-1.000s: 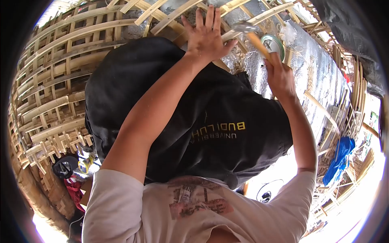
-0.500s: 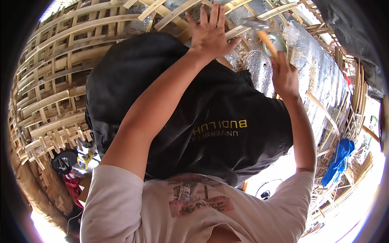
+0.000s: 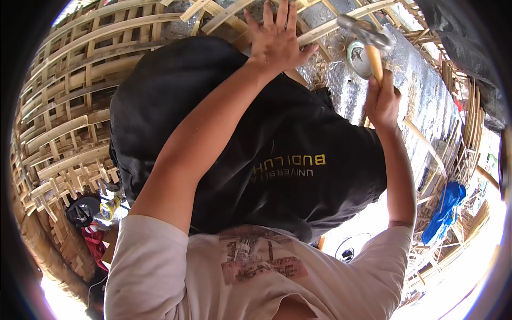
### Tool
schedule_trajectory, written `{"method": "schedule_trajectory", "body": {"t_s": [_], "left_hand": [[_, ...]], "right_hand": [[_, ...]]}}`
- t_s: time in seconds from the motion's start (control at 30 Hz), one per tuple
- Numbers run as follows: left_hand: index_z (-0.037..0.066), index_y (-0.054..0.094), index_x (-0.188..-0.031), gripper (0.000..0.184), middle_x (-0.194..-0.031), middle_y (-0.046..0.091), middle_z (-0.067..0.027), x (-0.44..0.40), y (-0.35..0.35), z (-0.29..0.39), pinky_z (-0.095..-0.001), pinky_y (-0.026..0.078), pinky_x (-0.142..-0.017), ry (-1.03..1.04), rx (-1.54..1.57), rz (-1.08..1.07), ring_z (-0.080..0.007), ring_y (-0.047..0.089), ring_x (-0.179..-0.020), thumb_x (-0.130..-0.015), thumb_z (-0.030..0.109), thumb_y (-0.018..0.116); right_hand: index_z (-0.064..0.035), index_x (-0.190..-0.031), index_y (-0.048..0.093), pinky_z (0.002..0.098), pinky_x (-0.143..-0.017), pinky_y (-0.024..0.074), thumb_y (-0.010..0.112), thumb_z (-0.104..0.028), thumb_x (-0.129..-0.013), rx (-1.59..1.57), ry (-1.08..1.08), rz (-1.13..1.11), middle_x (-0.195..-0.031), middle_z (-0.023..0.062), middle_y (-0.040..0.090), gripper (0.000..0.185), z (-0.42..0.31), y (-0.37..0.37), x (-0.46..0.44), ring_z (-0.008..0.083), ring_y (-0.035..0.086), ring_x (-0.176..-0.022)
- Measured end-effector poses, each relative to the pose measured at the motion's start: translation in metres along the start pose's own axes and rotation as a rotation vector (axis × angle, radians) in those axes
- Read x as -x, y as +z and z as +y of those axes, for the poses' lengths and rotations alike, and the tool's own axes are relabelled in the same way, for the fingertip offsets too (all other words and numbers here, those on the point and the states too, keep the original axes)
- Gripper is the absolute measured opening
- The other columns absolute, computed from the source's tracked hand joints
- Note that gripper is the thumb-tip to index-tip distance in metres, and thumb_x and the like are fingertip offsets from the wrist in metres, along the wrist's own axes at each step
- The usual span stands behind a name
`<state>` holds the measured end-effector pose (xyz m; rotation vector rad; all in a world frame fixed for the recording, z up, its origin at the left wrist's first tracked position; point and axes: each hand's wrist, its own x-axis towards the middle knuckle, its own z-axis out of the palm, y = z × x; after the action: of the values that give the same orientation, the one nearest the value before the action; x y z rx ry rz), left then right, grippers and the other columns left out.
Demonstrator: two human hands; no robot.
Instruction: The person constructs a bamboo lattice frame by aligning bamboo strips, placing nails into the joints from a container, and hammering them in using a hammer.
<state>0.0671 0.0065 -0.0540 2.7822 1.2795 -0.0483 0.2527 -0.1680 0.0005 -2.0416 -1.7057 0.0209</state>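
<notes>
My left hand (image 3: 275, 40) lies flat with spread fingers on the crossed bamboo strips (image 3: 229, 18) at the top of the view. To its right, my right hand (image 3: 385, 101) is wrapped round the wooden handle of a hammer (image 3: 368, 35). The metal head is raised above the silver foil sheet and slightly blurred. Just left of the handle, a round tin with a green rim (image 3: 359, 60) rests on the foil. Black cloth with yellow lettering (image 3: 288, 165) covers my lap below both hands.
Woven bamboo lattice (image 3: 64, 101) fills the left side. Silver foil (image 3: 421, 90) spreads at the right, with bundled strips beyond it. A blue cloth (image 3: 445, 213) hangs at the lower right. A black cap (image 3: 82, 211) and red cloth (image 3: 94, 245) lie at the lower left.
The hammer and my right hand have moved right, and the hammer head now stands higher off the strips. My left hand has stayed spread on the strips, with only a small shift.
</notes>
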Motion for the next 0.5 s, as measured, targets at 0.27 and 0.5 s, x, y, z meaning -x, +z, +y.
{"method": "schedule_trajectory", "body": {"t_s": [0.27, 0.5], "left_hand": [[0.004, 0.018, -0.16, 0.094, -0.169, 0.009, -0.0115, -0.004, 0.006, 0.002, -0.0708, 0.011, -0.117, 0.002, 0.021, 0.173, -0.0397, 0.016, -0.153, -0.096, 0.071, 0.033], [0.003, 0.019, -0.16, 0.095, -0.169, 0.011, -0.0121, -0.003, -0.001, 0.0, -0.0705, 0.013, -0.117, 0.013, 0.022, 0.032, -0.0391, 0.019, -0.152, -0.095, 0.071, 0.037]], "right_hand": [[-0.0118, -0.114, 0.049, 0.0528, -0.049, 0.0523, 0.058, -0.023, -0.102, 0.21, 0.053, -0.279, -0.067, 0.0194, 0.066, 0.019, -0.004, 0.011, -0.01, 0.0407, 0.068, -0.061], [-0.0103, -0.113, 0.052, 0.0503, -0.05, 0.0523, 0.06, -0.014, -0.099, -0.045, 0.02, 0.068, -0.065, 0.0176, 0.064, 0.016, 0.002, 0.007, 0.007, 0.0412, 0.068, -0.061]]}}
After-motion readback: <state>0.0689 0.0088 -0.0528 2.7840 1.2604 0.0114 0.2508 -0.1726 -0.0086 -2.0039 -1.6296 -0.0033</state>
